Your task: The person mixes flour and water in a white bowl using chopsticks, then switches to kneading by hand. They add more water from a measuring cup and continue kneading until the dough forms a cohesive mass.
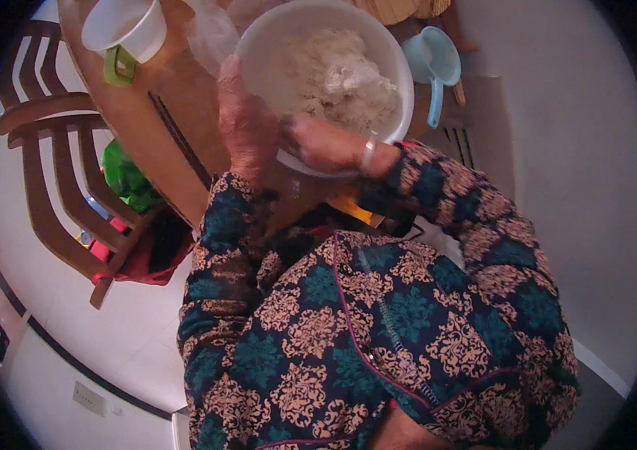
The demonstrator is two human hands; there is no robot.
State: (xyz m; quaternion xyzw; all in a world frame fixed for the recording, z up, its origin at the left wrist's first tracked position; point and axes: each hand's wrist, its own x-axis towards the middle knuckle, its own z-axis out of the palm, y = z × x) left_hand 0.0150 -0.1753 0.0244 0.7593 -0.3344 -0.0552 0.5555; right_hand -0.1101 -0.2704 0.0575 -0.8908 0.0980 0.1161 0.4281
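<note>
A large white bowl (pixel 406 107) stands before me on the wooden table, its near rim towards my body. Pale, lumpy dough with dry flour (pixel 352 79) lies in it, mostly in the right half. My left hand (pixel 242 118) is at the bowl's left rim, gripping it, with one digit stretched forward along the edge. Close beside it, my right hand (pixel 324 143) is bent inward over the near side of the bowl and looks blurred. Its curled fingertips meet the left hand and are partly hidden, so whether they hold anything is unclear. A pale bracelet (pixel 369 154) circles the right wrist.
A white container with a green handle (pixel 119 64) stands at the table's far left. Dark chopsticks (pixel 180 138) lie left of my hand. Clear plastic (pixel 211 34) touches the bowl's left side. A light-blue dipper (pixel 434 62) sits to the right. Wooden chairs (pixel 59 180) flank the table.
</note>
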